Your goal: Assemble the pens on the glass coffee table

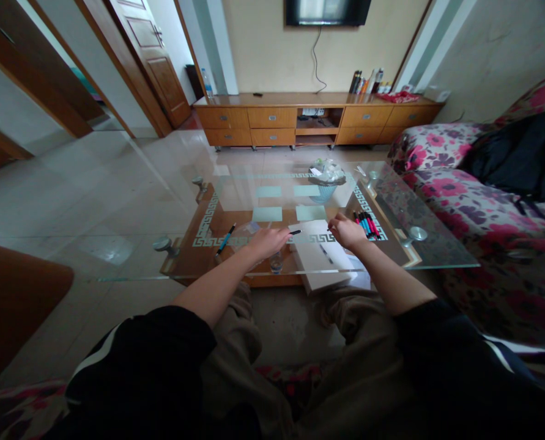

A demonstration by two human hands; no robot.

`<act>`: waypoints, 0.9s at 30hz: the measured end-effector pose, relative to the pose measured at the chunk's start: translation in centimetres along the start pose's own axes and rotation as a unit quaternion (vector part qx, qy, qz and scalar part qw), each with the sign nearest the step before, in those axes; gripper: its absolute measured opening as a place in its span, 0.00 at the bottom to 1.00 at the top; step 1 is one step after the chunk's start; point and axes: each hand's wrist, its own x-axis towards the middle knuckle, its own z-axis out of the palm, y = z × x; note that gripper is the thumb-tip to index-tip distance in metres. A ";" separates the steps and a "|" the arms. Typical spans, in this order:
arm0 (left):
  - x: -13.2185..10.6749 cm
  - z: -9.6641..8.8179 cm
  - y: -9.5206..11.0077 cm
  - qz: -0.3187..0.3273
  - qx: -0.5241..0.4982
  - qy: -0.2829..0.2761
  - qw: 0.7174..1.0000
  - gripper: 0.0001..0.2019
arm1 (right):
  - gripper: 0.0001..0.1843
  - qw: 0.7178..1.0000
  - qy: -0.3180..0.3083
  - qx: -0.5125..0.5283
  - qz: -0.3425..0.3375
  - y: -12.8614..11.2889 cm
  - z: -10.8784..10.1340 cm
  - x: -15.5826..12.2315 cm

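My left hand (pixel 271 242) is closed around a black pen (pixel 296 232), whose dark end sticks out to the right over the glass table (pixel 162 214). Opposite it, the fingers of my right hand (pixel 348 232) pinch a small dark piece (pixel 329 229), too small to make out for certain. The two hands are apart. Just right of my right hand lies a row of several pens (pixel 368 225) in black, blue and red. A blue and black pen (pixel 225 239) lies by itself left of my left hand. White paper (pixel 312 266) shows beneath and between the hands.
A small clear cup (pixel 276 263) is below my left hand. Past the table's far part is a blue basket (pixel 323 193) lined with a bag. A wooden cabinet (pixel 272 116) stands by the wall, and a flowered sofa (pixel 437 150) with a black bag (pixel 520 153) is at right.
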 end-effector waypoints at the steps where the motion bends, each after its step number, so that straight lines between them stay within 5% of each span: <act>1: 0.0 0.0 0.0 -0.001 0.001 -0.001 1.000 0.21 | 0.15 1.000 0.000 0.001 0.001 0.0 0.0 0.0; 12: -0.1 -0.1 0.0 -0.004 -0.010 0.003 1.000 0.21 | 0.17 0.999 0.022 0.020 0.011 0.2 0.1 -0.1; 18: -0.1 0.1 -0.1 0.022 -0.029 0.028 0.999 0.20 | 0.18 0.981 0.095 0.163 -0.038 -2.2 -0.2 0.0; 27: 0.2 0.8 -0.5 0.093 -0.057 0.049 0.993 0.19 | 0.36 0.899 -0.050 0.423 -0.103 -6.1 2.3 -0.1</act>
